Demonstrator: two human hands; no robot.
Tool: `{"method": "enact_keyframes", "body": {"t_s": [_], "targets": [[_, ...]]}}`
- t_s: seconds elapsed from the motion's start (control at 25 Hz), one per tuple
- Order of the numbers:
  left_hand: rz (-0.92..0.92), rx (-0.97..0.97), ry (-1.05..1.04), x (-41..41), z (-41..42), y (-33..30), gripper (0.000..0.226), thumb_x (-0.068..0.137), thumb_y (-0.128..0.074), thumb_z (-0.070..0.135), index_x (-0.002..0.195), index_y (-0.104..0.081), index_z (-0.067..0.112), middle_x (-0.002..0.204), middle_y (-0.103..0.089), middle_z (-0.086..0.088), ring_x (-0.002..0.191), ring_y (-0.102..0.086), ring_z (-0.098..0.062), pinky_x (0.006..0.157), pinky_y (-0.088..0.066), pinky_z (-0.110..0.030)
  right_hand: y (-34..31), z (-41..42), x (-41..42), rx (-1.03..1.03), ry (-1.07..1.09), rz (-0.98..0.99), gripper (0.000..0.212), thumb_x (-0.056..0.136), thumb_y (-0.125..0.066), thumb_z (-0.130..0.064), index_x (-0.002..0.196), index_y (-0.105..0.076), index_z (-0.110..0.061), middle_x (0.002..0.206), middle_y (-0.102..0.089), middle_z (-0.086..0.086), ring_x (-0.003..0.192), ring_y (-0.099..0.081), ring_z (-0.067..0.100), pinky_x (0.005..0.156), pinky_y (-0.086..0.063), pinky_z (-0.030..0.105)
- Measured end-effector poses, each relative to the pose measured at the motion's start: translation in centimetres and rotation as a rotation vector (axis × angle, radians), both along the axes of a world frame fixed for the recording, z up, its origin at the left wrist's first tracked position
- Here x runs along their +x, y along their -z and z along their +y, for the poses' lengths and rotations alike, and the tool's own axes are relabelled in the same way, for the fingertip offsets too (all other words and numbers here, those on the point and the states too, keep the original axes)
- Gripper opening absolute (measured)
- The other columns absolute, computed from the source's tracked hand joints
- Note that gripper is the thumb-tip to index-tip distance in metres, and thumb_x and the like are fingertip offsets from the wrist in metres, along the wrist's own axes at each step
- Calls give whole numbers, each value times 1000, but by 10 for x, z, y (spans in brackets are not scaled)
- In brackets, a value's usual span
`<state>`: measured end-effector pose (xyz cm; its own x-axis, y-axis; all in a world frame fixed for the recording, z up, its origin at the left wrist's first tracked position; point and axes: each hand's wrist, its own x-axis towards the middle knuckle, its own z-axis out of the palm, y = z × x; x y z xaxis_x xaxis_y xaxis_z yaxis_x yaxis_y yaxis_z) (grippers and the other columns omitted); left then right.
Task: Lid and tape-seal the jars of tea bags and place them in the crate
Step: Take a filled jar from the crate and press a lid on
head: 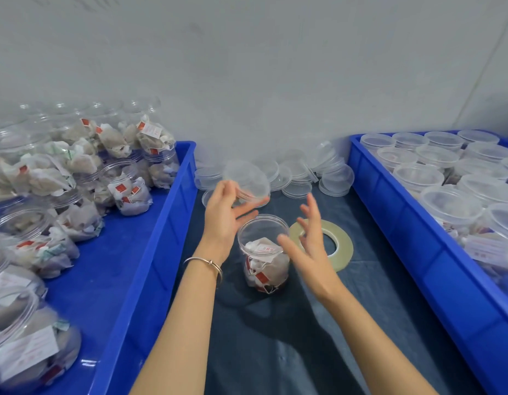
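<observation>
L hand holds clear lid tilted, just above open jar of tea bags. R hand fingers spread, holding nothing, beside jar rim. Red tags on bags, text unreadable. Tape roll flat behind R hand. Loose lids by wall. Blue crates: L w/ unlidded jars, R w/ lidded jars. Dark cloth surface, grey wall.
</observation>
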<state>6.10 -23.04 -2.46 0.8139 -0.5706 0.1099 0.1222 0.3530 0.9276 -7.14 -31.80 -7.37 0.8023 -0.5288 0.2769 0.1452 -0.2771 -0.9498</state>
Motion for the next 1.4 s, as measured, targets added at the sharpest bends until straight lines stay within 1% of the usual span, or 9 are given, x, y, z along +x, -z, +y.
{"method": "enact_keyframes", "body": {"t_s": [0.2, 0.32, 0.48, 0.56, 0.72, 1.04, 1.16, 1.28, 1.4], "targets": [[-249, 182, 278, -7, 10, -10, 33, 102, -32, 19, 83, -55, 5, 85, -65, -8, 88, -68, -30, 85, -53, -36, -45, -18, 15, -314, -39, 64, 76, 85, -57, -56, 137, -4, -66, 153, -2, -26, 141, 1, -7, 103, -16, 13], [-292, 179, 419, -3, 19, -13, 32, 95, -38, 27, 87, -60, 6, 84, -67, -4, 82, -65, -12, 76, -51, -23, -52, -20, 23, -415, -158, 212, 66, 88, -56, -50, 138, -15, -63, 152, -18, -9, 139, -17, 0, 108, -30, 26], [-347, 323, 305, -1, 27, -1, 32, 96, -47, 37, 101, -66, 11, 108, -69, -3, 108, -62, -17, 92, -53, -35, -48, -11, 22, -622, -1, 231, 62, 89, -55, -46, 141, -22, -56, 118, -37, 3, 112, -41, 17, 92, -40, 28], [-301, 209, 184, -3, 37, 18, 35, 87, -63, 37, 114, -59, 15, 117, -64, 1, 116, -58, -17, 93, -53, -37, -47, -6, 18, -702, 17, 269, 59, 82, -48, -57, 135, -23, -62, 106, -35, -1, 99, -41, 16, 82, -42, 28], [-267, 99, 447, -12, 57, 56, 80, 72, -70, 11, 141, -32, 20, 139, -49, 0, 127, -49, -16, 92, -48, -30, -44, 3, 19, -837, -53, 401, 57, 78, -45, -62, 133, -31, -56, 115, -37, -4, 108, -41, 17, 82, -43, 32], [-417, 501, -23, -34, 17, 75, 68, 62, -82, -6, 98, -46, 40, 95, -55, 20, 77, -55, 24, 61, -44, -2, -35, 19, 32, -1055, 13, 387, 51, 87, -53, -49, 135, -49, -32, 138, -46, 3, 126, -39, 25, 92, -41, 33], [-489, 400, 37, -33, 12, 70, 53, 64, -75, 8, 100, -45, 33, 97, -56, 16, 83, -57, 19, 70, -45, -3, -39, 11, 28, -1091, -119, 351, 46, 85, -60, -42, 129, -57, -27, 133, -51, 9, 123, -45, 27, 97, -40, 36], [-543, 478, -46, -31, 13, 71, 67, 64, -81, -6, 115, -50, 25, 101, -55, 19, 88, -56, 16, 71, -40, 1, -35, 24, 32, -1164, 148, 392, 45, 78, -65, -49, 115, -66, -24, 108, -62, 10, 95, -59, 31, 67, -49, 33], [-684, 581, -77, -34, 16, 80, 27, 79, -68, 5, 99, -52, 13, 90, -56, 4, 90, -61, -15, 76, -41, -21, -41, 59, 48, -1077, 341, 802, 61, 84, -47, -63, 120, -51, -15, 106, -53, 16, 93, -52, 31, 73, -44, 37]]}}
